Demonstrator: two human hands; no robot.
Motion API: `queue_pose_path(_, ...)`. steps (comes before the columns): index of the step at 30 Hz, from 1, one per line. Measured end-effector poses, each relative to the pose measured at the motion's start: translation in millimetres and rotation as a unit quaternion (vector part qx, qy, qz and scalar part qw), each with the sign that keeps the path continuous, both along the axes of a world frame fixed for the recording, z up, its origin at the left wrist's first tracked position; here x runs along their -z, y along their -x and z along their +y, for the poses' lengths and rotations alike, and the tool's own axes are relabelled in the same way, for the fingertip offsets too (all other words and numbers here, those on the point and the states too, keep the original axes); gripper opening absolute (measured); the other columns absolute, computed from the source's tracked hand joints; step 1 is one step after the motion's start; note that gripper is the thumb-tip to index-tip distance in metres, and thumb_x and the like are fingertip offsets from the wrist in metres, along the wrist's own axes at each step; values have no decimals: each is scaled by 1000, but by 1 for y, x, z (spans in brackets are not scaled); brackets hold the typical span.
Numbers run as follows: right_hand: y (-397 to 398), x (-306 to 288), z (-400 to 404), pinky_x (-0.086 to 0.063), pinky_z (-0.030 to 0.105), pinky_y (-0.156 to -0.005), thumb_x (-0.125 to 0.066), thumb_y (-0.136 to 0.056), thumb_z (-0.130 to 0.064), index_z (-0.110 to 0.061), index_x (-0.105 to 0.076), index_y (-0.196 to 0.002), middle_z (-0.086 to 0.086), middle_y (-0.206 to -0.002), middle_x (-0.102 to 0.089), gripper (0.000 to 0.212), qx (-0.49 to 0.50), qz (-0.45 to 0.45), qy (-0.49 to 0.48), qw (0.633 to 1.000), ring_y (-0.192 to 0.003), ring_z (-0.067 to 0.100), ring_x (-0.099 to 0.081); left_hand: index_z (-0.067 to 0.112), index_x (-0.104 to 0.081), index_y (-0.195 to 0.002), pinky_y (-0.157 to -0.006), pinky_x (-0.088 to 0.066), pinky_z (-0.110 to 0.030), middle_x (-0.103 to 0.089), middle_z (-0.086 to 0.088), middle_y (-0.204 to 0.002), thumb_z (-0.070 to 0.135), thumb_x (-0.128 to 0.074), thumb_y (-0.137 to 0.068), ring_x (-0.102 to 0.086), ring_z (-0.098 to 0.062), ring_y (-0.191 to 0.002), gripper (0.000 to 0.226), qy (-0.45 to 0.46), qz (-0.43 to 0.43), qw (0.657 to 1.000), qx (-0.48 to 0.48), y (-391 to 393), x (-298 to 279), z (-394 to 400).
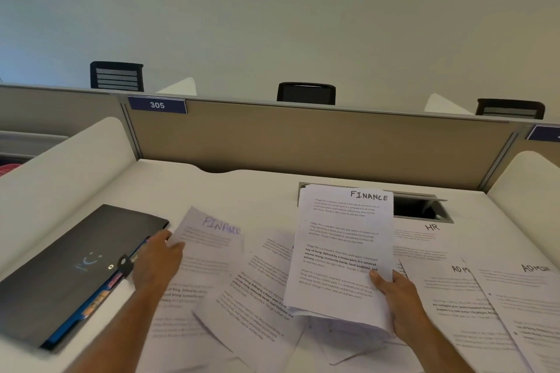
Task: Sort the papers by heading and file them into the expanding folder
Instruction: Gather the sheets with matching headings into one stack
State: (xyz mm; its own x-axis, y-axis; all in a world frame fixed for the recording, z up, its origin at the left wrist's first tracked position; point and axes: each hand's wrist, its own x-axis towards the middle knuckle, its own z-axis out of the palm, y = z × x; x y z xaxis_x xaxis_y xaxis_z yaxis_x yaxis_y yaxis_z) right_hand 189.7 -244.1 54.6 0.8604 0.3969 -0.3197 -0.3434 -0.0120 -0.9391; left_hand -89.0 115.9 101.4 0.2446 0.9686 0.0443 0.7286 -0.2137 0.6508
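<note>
Papers cover most of the white desk (257, 187) in loose, overlapping sheets. I note my right hand (400, 300) holding up a small stack (342, 251) headed FINANCE, thumb on the front face, fingers hidden behind; the stack stands tilted above the sheets beneath it. My left hand (157, 260) rests on the left edge of a blurred sheet headed FINANCE in purple (209, 248), thumb over the paper's edge; whether the fingers grip it or merely press it I cannot tell. Just left of that hand lies the expanding folder (69, 269), black, shut flat, with coloured tabs showing along its near edge and a button clasp on its flap. To the right of the raised stack lie a sheet headed HR (424, 239) and two overlapping sheets headed ADMIN (515, 297). Behind the stack an open cable hatch (424, 209) sits in the desk. The partition (303, 142) carries a plate reading 305 (157, 105).
</note>
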Motion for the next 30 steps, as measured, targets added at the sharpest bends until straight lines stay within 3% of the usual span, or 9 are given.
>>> queue_pose_path(4,4,-8,6,-61,32,-59,-67,-91,-8,-9,-68,-112,7,-99,-78,21,-27,-2,-33,999,-83,26,-76,20,-54,-86,-55,-41,-31,-64,-7,-80,23,-62,-95,-57,-23,-62,12,-107,-103,988,-31,-4,-32,11)
queue_pose_path(8,8,-20,15,-61,47,-76,-71,-87,-16,-10,-65,-120,12,-110,-75,34,-74,-2,-65,995,-95,36,-74,23,-49,-89,-53,-39,-27,-60,-7,-81,28,-61,-97,-54,-25,-65,15,-190,-200,960,-49,-10,-61,17)
queue_pose_path(11,14,-31,23,-61,51,-76,-72,-85,-21,-11,-64,-122,14,-112,-74,39,-105,-4,-83,991,-97,39,-73,30,-45,-93,-59,-47,-31,-60,-3,-90,34,-58,-99,-58,-26,-71,15,-211,-253,944,-23,-18,-76,11)
queue_pose_path(14,20,-42,32,-60,54,-78,-71,-87,-21,-12,-61,-125,16,-116,-72,40,-137,1,-99,986,-100,42,-71,27,-51,-94,-63,-51,-36,-65,-4,-92,29,-63,-97,-62,-28,-76,12,-169,-300,939,3,-36,-84,0)
queue_pose_path(17,26,-54,42,-61,52,-76,-73,-84,-25,-12,-61,-124,16,-116,-72,44,-159,-2,-100,982,-101,41,-71,22,-63,-92,-74,-60,-46,-71,2,-86,25,-69,-92,-70,-25,-80,6,-46,-345,935,60,-55,-82,-19)
queue_pose_path(19,29,-61,47,-61,50,-75,-74,-83,-28,-14,-61,-123,14,-115,-73,45,-170,-8,-94,981,-100,40,-72,25,-68,-97,-71,-63,-47,-76,2,-89,27,-69,-93,-75,-23,-80,5,68,-380,914,123,-65,-77,-39)
queue_pose_path(23,34,-61,51,-60,53,-81,-70,-86,-22,-9,-59,-125,16,-117,-72,42,-182,18,-99,978,-103,40,-70,21,-75,-99,-74,-62,-51,-77,-13,-100,27,-69,-93,-75,-37,-88,11,233,-418,853,207,-83,-68,-74)
queue_pose_path(27,41,-55,46,-61,51,-79,-71,-84,-19,-10,-59,-125,14,-116,-73,43,-161,24,-100,982,-102,38,-71,28,-76,-91,-65,-63,-41,-78,-6,-93,48,-56,-98,-77,-29,-82,29,271,-387,857,203,-90,-62,-93)
queue_pose_path(30,44,-55,43,-60,55,-79,-73,-82,-18,-13,-58,-124,12,-115,-74,46,-151,-3,-90,984,-100,38,-72,28,-72,-99,-61,-62,-34,-78,1,-90,62,-42,-94,-77,-23,-78,46,221,-371,877,210,-93,-62,-102)
